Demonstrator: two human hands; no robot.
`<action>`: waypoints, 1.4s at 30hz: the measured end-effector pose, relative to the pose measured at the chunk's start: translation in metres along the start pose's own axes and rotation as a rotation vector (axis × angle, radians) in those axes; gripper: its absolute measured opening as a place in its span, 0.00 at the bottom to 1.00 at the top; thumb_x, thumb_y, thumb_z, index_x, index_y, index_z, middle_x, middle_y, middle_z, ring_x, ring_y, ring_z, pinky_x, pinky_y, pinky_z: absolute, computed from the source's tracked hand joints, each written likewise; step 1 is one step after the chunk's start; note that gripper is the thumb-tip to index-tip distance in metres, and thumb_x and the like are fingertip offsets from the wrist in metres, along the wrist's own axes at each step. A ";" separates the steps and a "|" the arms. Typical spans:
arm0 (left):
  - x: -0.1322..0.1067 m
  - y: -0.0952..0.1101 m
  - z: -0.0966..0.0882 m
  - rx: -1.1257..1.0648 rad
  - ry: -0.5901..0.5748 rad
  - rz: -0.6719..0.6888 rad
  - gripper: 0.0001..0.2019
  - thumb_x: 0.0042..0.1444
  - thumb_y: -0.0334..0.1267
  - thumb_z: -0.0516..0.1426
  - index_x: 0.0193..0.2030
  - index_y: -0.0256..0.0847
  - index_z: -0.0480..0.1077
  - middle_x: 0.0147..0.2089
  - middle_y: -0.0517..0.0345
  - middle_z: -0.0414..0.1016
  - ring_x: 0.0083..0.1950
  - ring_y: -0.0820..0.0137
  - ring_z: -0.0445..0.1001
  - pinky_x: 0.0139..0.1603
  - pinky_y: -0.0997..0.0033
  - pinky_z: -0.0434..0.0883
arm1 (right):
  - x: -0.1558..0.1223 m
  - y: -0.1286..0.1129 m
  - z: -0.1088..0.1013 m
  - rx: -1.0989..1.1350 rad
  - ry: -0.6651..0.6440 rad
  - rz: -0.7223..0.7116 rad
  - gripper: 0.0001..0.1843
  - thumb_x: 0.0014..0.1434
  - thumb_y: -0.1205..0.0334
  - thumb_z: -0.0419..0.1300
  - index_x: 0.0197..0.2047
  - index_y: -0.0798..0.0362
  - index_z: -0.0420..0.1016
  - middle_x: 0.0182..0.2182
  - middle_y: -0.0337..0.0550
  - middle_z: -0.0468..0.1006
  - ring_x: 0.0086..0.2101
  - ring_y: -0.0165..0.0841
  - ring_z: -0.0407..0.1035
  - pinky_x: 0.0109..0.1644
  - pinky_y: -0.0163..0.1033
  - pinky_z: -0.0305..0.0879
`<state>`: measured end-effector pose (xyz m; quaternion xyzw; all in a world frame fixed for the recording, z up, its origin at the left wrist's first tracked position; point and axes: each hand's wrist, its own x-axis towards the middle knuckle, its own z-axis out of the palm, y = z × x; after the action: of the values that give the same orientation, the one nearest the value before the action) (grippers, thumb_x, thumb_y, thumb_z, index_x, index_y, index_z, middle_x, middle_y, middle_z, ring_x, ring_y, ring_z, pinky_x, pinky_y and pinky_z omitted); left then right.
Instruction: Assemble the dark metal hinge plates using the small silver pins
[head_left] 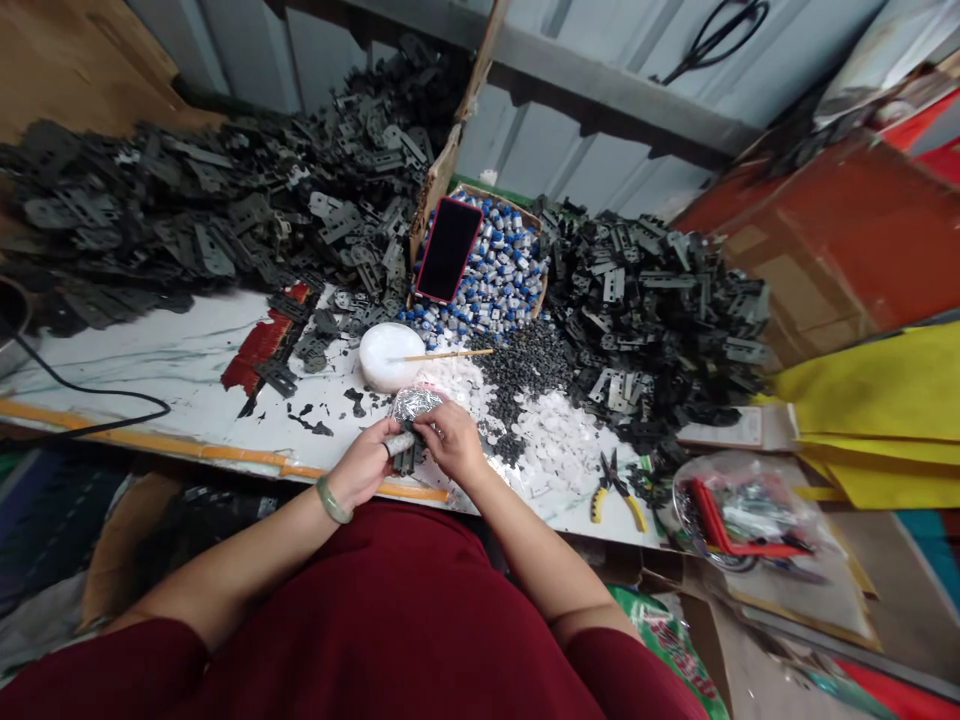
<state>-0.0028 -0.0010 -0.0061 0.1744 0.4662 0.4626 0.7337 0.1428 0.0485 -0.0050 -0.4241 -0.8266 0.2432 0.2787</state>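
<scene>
My left hand [369, 460] and my right hand [452, 438] meet at the table's front edge, both closed on a small dark metal bracket [406, 455] held between them. A green bangle [332, 500] sits on my left wrist. Just beyond my fingers lies a crumpled piece of foil [415, 403]. Behind it stands a round white tub [391, 355] with a thin wooden stick [448, 354] laid across it. Small white discs [559, 440] and small black pieces [525, 370] are heaped to the right of my hands.
Big heaps of dark metal brackets lie at left [187, 220] and right [660, 300]. A cardboard box of blue-and-silver parts [502, 275] has a red-cased phone [448, 250] leaning on it. Yellow-handled pliers [616, 488], a bag of bits [739, 515] and a black cable [90, 395] are nearby.
</scene>
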 end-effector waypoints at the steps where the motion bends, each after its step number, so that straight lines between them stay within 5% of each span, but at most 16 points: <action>1: 0.000 0.000 -0.001 0.005 0.008 0.002 0.14 0.39 0.36 0.66 0.28 0.39 0.65 0.22 0.64 0.70 0.20 0.77 0.66 0.22 0.77 0.60 | -0.001 0.000 0.000 -0.014 -0.023 -0.010 0.09 0.61 0.60 0.55 0.33 0.51 0.74 0.30 0.43 0.76 0.37 0.34 0.70 0.49 0.43 0.64; 6: 0.001 0.001 -0.002 0.054 0.047 0.047 0.16 0.37 0.38 0.66 0.29 0.40 0.63 0.20 0.66 0.69 0.18 0.78 0.64 0.19 0.78 0.59 | -0.005 -0.001 0.000 0.244 0.097 0.130 0.08 0.59 0.59 0.56 0.32 0.52 0.72 0.35 0.45 0.77 0.39 0.34 0.70 0.45 0.40 0.67; 12: -0.001 0.002 -0.001 0.118 0.047 0.090 0.17 0.38 0.40 0.66 0.29 0.40 0.62 0.21 0.64 0.71 0.19 0.75 0.68 0.19 0.77 0.61 | -0.007 -0.006 0.003 0.654 0.138 0.476 0.08 0.49 0.57 0.62 0.28 0.52 0.68 0.23 0.36 0.73 0.24 0.27 0.66 0.29 0.34 0.67; 18: -0.005 0.002 0.000 0.125 0.034 0.093 0.19 0.36 0.42 0.67 0.28 0.40 0.61 0.20 0.65 0.71 0.18 0.75 0.68 0.20 0.76 0.64 | -0.009 -0.011 0.005 0.614 0.112 0.472 0.06 0.48 0.60 0.61 0.25 0.51 0.67 0.21 0.34 0.71 0.22 0.27 0.65 0.27 0.33 0.66; 25: -0.009 0.000 -0.001 0.148 0.048 0.061 0.19 0.34 0.38 0.67 0.26 0.40 0.60 0.19 0.68 0.68 0.18 0.76 0.67 0.20 0.76 0.65 | -0.019 -0.016 0.012 0.270 0.101 0.332 0.03 0.50 0.66 0.57 0.26 0.52 0.70 0.27 0.38 0.76 0.30 0.29 0.69 0.39 0.35 0.67; 30: -0.009 -0.004 -0.004 0.141 0.036 0.046 0.15 0.34 0.35 0.66 0.28 0.40 0.64 0.22 0.66 0.70 0.22 0.75 0.68 0.22 0.77 0.63 | -0.027 0.002 0.009 0.494 0.002 0.401 0.06 0.53 0.59 0.59 0.32 0.52 0.72 0.25 0.36 0.75 0.27 0.29 0.69 0.32 0.32 0.66; 32: -0.007 -0.005 -0.005 0.133 0.030 0.043 0.14 0.35 0.35 0.65 0.29 0.39 0.66 0.23 0.64 0.72 0.25 0.74 0.70 0.25 0.76 0.64 | -0.030 0.016 -0.006 0.364 -0.018 0.450 0.07 0.57 0.59 0.57 0.34 0.53 0.73 0.27 0.37 0.76 0.29 0.30 0.70 0.34 0.33 0.66; 35: -0.004 -0.007 -0.005 0.122 0.021 0.033 0.13 0.36 0.35 0.64 0.31 0.38 0.68 0.25 0.62 0.74 0.28 0.72 0.72 0.31 0.74 0.67 | -0.038 0.037 -0.035 -0.141 -0.016 0.548 0.08 0.60 0.62 0.55 0.35 0.53 0.75 0.34 0.43 0.77 0.37 0.33 0.71 0.41 0.36 0.64; 38: -0.001 -0.009 -0.004 0.122 0.031 0.024 0.13 0.35 0.34 0.64 0.31 0.39 0.69 0.26 0.62 0.74 0.29 0.72 0.73 0.32 0.74 0.67 | -0.046 0.049 -0.054 -0.538 -0.190 0.541 0.07 0.59 0.64 0.57 0.37 0.54 0.76 0.38 0.49 0.77 0.43 0.37 0.69 0.45 0.38 0.62; 42: 0.000 -0.013 0.002 0.133 0.010 0.015 0.12 0.36 0.34 0.65 0.30 0.38 0.69 0.26 0.62 0.75 0.28 0.73 0.72 0.33 0.74 0.68 | -0.050 0.052 -0.051 -0.623 -0.301 0.479 0.09 0.61 0.66 0.54 0.38 0.54 0.76 0.39 0.51 0.77 0.45 0.40 0.68 0.46 0.40 0.62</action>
<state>0.0054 -0.0069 -0.0144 0.2237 0.4984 0.4369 0.7147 0.2305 0.0419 -0.0138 -0.6280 -0.7702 0.0987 -0.0514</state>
